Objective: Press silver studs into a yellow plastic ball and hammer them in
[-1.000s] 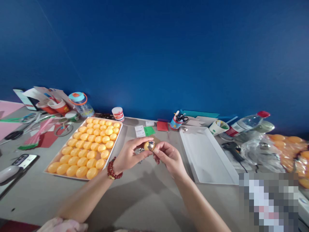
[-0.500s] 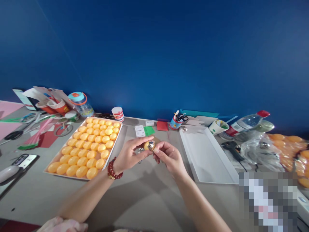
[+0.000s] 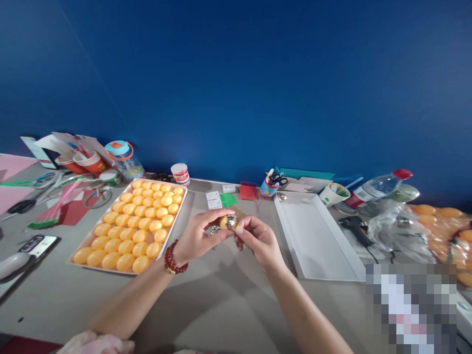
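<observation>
Both hands meet above the grey table (image 3: 221, 305), just in front of me. My left hand (image 3: 201, 236), with a red bead bracelet on its wrist, pinches a small yellow capsule half (image 3: 225, 222). My right hand (image 3: 258, 240) is closed on the same piece from the right, its fingertips at a shiny metal bit inside it. A small metal object (image 3: 214, 230) lies on the table under my left fingers. To the left stands a white tray (image 3: 173, 226) filled with several rows of yellow capsules (image 3: 140, 221).
An empty white tray (image 3: 317, 236) lies to the right. Behind it are a paper cup (image 3: 333, 193), a water bottle (image 3: 379, 187), plastic bags of orange capsules (image 3: 442, 231) and a glue gun (image 3: 356, 227). Cups, scissors, a jar and coloured paper crowd the far left; a pen cup (image 3: 269, 186) stands at the back.
</observation>
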Action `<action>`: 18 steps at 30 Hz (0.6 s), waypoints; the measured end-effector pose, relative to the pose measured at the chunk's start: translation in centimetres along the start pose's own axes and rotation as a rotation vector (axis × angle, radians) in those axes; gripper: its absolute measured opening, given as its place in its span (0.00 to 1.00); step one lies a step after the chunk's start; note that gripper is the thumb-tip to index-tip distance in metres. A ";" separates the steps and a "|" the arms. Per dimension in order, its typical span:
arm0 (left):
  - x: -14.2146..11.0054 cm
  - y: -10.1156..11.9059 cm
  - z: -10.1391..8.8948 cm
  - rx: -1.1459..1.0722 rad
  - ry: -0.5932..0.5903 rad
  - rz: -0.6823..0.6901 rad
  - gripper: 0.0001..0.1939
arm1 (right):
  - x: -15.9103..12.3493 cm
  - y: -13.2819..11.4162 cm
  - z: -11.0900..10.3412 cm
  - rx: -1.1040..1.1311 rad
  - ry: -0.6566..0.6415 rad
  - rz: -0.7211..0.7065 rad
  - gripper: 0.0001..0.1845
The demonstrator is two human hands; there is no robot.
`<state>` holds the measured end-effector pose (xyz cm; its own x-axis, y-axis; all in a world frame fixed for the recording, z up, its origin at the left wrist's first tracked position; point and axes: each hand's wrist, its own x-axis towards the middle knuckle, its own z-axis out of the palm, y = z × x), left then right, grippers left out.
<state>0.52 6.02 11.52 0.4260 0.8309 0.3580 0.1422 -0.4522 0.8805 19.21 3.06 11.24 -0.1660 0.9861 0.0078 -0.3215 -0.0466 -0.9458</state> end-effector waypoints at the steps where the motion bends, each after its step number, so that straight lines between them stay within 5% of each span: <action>1: 0.0 0.0 0.0 -0.001 0.001 0.001 0.20 | 0.0 0.0 0.0 0.003 -0.001 -0.001 0.15; 18: 0.0 -0.3 0.0 -0.002 0.007 0.019 0.20 | 0.0 -0.2 0.2 -0.057 0.028 -0.010 0.17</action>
<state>0.53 6.14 11.30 0.4224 0.8246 0.3764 0.1329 -0.4671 0.8742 19.06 3.08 11.49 -0.1361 0.9907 0.0093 -0.2694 -0.0279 -0.9626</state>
